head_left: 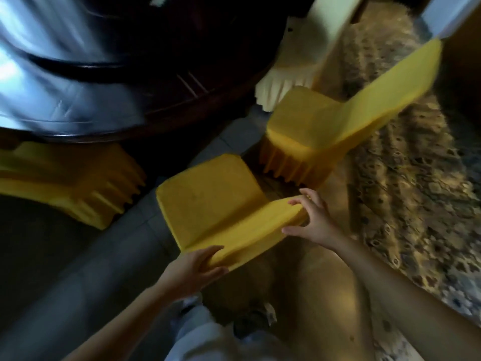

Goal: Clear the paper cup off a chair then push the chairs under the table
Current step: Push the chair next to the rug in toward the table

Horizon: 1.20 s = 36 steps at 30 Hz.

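While both hands grip its backrest, the near yellow chair [210, 204] stands just short of the dark round surface [161, 82].

Left hand [192, 269] pinches the backrest's lower corner, thumb on top, fingers [217, 272] curled beneath; right hand [311, 222] clasps the upper corner, fingers [299, 203] bent over the edge. Beyond this chair, a second yellow chair [312, 126] stands by the patterned rug [406, 162]; left of it, a third yellow chair [73, 178] is tucked under the surface. No paper cup shows.
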Each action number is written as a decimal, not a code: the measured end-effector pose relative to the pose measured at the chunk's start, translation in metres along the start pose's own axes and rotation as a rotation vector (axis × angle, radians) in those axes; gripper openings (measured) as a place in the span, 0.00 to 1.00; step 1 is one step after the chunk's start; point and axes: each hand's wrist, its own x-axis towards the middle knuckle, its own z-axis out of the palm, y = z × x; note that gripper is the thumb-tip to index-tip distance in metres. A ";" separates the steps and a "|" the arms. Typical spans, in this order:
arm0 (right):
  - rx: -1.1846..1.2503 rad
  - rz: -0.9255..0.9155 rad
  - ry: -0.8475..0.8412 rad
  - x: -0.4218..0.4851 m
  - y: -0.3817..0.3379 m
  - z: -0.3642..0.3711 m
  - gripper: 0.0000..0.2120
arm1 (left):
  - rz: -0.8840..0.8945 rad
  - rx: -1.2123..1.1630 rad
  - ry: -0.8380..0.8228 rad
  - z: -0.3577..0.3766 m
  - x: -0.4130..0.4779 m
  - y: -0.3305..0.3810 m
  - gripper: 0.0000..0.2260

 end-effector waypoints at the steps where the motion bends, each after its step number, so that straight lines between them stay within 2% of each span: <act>1: -0.009 0.003 -0.032 0.004 -0.001 -0.003 0.37 | -0.022 -0.011 0.078 0.003 -0.007 -0.003 0.26; 3: -0.028 0.007 -0.077 0.012 -0.002 -0.006 0.43 | -0.033 -0.010 0.210 0.008 -0.010 -0.008 0.31; 6: -0.053 -0.003 -0.093 0.016 -0.004 -0.009 0.45 | -0.039 0.076 0.268 0.008 -0.003 -0.009 0.41; 10: -0.084 -0.014 -0.097 0.027 -0.005 -0.009 0.54 | -0.036 0.103 0.348 0.003 0.000 -0.011 0.42; 16: -0.130 -0.045 -0.099 0.067 -0.024 -0.001 0.50 | -0.226 -0.038 0.482 -0.029 0.019 -0.030 0.41; 21: -0.126 -0.022 -0.126 0.112 -0.047 0.010 0.43 | -0.365 -0.191 0.463 -0.074 0.037 -0.043 0.37; 26: -0.126 0.006 -0.127 0.150 -0.073 0.014 0.38 | -0.371 -0.287 0.449 -0.116 0.058 -0.055 0.28; 32: -0.135 0.012 -0.130 0.188 -0.095 0.018 0.41 | -0.351 -0.260 0.459 -0.156 0.076 -0.071 0.38; 36: -0.149 0.030 -0.171 0.211 -0.102 0.006 0.40 | -0.336 -0.188 0.351 -0.175 0.092 -0.073 0.42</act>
